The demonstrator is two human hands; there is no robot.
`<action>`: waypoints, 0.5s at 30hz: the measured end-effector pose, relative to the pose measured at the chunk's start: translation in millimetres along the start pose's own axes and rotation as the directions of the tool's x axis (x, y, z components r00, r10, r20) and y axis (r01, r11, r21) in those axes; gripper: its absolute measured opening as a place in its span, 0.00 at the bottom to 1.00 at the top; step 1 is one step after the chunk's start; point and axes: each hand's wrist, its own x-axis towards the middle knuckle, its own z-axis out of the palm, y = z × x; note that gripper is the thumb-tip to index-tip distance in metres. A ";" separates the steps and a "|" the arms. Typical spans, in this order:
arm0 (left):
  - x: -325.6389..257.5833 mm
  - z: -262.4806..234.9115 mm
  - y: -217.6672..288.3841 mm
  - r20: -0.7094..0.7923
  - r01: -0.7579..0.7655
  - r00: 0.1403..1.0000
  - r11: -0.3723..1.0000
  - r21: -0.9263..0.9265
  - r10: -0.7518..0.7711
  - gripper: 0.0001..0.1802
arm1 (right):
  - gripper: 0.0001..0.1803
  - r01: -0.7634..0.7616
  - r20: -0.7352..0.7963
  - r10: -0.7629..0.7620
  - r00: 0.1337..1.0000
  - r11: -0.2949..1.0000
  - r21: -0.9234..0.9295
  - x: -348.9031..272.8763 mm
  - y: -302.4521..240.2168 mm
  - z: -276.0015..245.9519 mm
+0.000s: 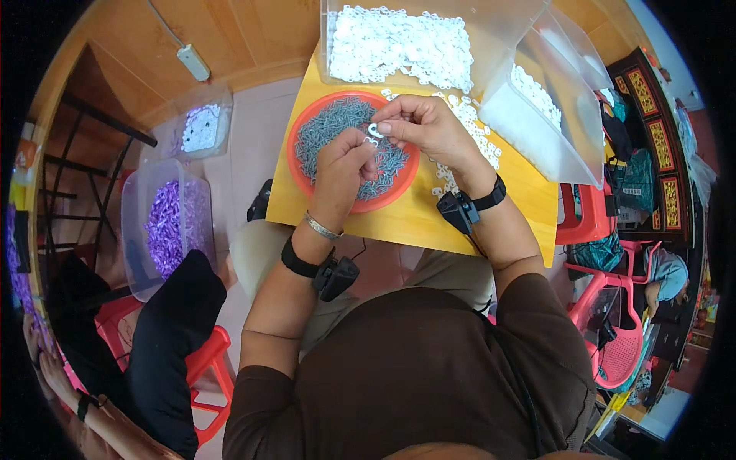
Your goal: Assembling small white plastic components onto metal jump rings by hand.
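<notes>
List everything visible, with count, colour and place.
small piece: one or more, white, at fingertips
screw-like bits: many, grey, in basin
basin: one, red, on table
flat pieces: many, white, tubs and table
tubs: four, clear, table and floor
strips: many, purple, floor tub
table: one, yellow, centre
stools: several, red, left and right
chair: one, pink, right
cabinet: one, dark, right
socket strip: one, white, upper left
co-worker: one, black trousers, lower left
wrist straps: two, black, wrists
left hand, right hand: one each, bare, over basin

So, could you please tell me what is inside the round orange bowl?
Small grey screw-like pieces fill the orange bowl. The left hand and right hand block some from view; the bottom is buried.
</notes>
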 end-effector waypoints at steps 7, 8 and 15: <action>0.4 -1.2 -4.3 -0.005 -0.002 1.000 1.000 0.006 0.003 0.07 | 0.10 0.048 0.039 -0.046 0.998 0.998 -0.040 -1.0 2.7 -0.4; 0.3 -0.7 -4.4 -0.004 -0.002 1.000 1.000 0.007 0.002 0.07 | 0.10 0.040 0.042 -0.038 0.998 0.999 -0.036 -1.2 2.1 -0.3; -0.8 -1.4 -6.8 -0.021 -0.053 0.998 0.998 0.042 0.054 0.07 | 0.09 0.004 0.064 0.003 0.998 0.994 -0.105 -0.8 1.4 2.8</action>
